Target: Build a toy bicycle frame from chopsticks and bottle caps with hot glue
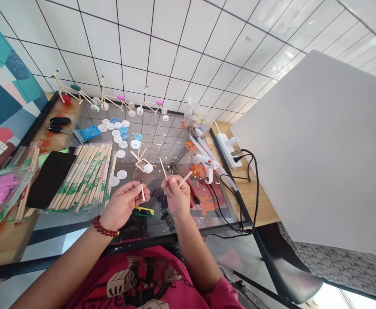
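My left hand [126, 203], with a red bead bracelet at the wrist, pinches a short wooden stick [143, 193] that has a dark tip. Beside it, my right hand [177, 195] is closed on wooden sticks: a thin one [163, 166] points up and left, and a thicker one [185, 177] points up and right. Whether these two join inside the fingers is hidden. Just beyond my hands, a small frame of glued sticks [138, 162] lies with a white bottle cap [148, 168] on it. A yellow-handled tool [145, 210] lies below my left hand.
Bundled chopsticks [81, 176] and a black sheet [50, 179] lie left. White and blue caps [120, 134] are scattered behind. Stick models [110, 98] line the wall. To the right are a glue gun [208, 165], a power strip [228, 149] and looping black cables [256, 189].
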Action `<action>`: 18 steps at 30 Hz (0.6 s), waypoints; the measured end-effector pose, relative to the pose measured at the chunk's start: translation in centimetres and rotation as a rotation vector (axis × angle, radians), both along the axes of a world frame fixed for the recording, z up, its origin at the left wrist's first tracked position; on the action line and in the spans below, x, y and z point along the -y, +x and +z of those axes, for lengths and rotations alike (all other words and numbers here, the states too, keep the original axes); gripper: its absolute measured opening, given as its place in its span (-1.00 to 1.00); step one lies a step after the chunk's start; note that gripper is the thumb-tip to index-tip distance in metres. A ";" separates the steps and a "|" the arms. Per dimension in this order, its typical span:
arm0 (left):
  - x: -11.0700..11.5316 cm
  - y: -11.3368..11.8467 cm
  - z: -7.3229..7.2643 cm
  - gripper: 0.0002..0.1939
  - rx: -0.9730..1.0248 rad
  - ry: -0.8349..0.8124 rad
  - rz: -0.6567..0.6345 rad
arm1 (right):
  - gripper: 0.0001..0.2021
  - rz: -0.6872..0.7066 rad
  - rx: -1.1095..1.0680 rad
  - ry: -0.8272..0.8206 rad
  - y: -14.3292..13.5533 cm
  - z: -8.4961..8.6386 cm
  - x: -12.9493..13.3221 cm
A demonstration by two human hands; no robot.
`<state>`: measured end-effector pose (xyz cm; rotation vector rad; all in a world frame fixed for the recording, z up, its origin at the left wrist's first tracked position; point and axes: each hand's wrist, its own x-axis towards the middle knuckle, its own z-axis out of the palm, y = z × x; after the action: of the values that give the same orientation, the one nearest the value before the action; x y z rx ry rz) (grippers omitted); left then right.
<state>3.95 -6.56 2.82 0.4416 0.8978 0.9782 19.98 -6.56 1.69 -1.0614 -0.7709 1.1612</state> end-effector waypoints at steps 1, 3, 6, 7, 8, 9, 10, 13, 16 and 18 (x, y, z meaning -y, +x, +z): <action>0.0 0.0 0.0 -0.66 0.005 -0.006 -0.012 | -0.70 0.030 0.072 -0.022 -0.1 -0.1 -0.1; 0.0 -0.1 -0.2 -0.65 0.007 -0.005 -0.033 | -0.74 0.104 0.226 -0.040 -0.4 -0.4 -0.1; 0.0 -0.1 -0.5 -0.65 -0.002 0.028 -0.065 | -0.76 0.208 0.343 -0.018 -0.8 -0.8 0.0; 0.0 0.0 -0.5 -0.65 -0.011 0.044 -0.072 | -0.78 0.232 0.366 0.002 -0.8 -0.8 0.1; 0.0 0.0 -0.6 -0.65 -0.021 0.059 -0.074 | -0.81 0.238 0.391 0.026 -0.8 -0.9 0.2; 0.0 0.1 -0.7 -0.65 -0.033 0.070 -0.073 | -0.82 0.217 0.414 0.053 -0.7 -0.8 0.2; 0.0 0.1 -0.8 -0.65 -0.047 0.080 -0.069 | -0.80 0.170 0.422 0.079 -0.5 -0.8 0.3; 0.0 0.3 -1.0 -0.64 -0.090 0.116 -0.043 | -0.70 -0.050 0.239 0.127 0.1 -0.4 0.2; -0.2 0.2 -0.9 -0.65 -0.117 0.166 -0.010 | -0.59 -0.202 -0.020 0.184 0.7 0.4 0.1; -0.2 0.1 -0.8 -0.67 -0.122 0.186 0.008 | -0.51 -0.287 -0.058 0.240 1.0 1.0 0.6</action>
<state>4.03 -6.31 2.04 0.6617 0.9215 1.0560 21.01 -7.12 2.73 -0.8994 -0.6682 0.8291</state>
